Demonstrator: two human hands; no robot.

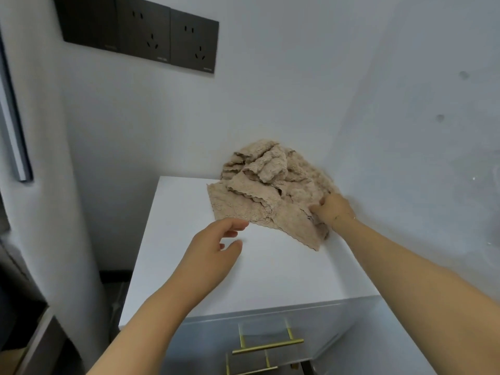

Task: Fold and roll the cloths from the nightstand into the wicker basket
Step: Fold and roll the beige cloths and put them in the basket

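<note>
A crumpled heap of beige fleecy cloths [267, 182] lies at the back right corner of the white nightstand top [243, 272], against the wall. My right hand [331, 208] grips the heap's right side, its fingers buried in the fabric. My left hand [216, 244] hovers over the nightstand just in front of the heap's lower left edge, fingers loosely spread, holding nothing. One cloth's scalloped edge spreads flat toward my left hand. No wicker basket is in view.
Walls close in behind and to the right of the nightstand. Dark wall sockets [151, 36] sit high on the back wall. Below the top, drawer fronts carry brass bar handles [267, 347]. A dark gap runs down the left side of the nightstand.
</note>
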